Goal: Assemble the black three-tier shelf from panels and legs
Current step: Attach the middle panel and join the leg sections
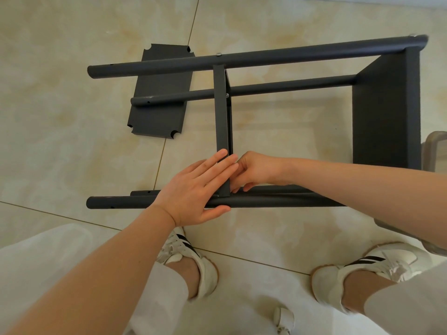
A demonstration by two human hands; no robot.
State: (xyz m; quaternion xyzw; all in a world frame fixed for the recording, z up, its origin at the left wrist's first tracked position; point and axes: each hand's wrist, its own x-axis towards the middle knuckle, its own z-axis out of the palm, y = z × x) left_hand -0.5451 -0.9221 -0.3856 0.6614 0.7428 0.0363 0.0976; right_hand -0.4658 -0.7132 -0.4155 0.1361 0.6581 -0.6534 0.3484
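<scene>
**Head view: seating the middle panel (222, 110)**

Half-built shelf frame (314, 50) on its side on floor tiles, end panel (384, 105) well right of the middle panel. Left hand (196, 189) flat on that panel's near end, fingers straight, together. Right hand (256, 169) curled just right of it; holding anything, cannot tell. Keep panel square, corner notch snug on near leg (121, 202), holes aligned before tightening. Left of the middle panel, loose third panel (159, 93) beneath the far leg ends. Far right of it, clear plastic item (435, 146); on its near side, shoes (362, 264) crowding the leg. Seated screw (218, 53) at its far end.
</scene>
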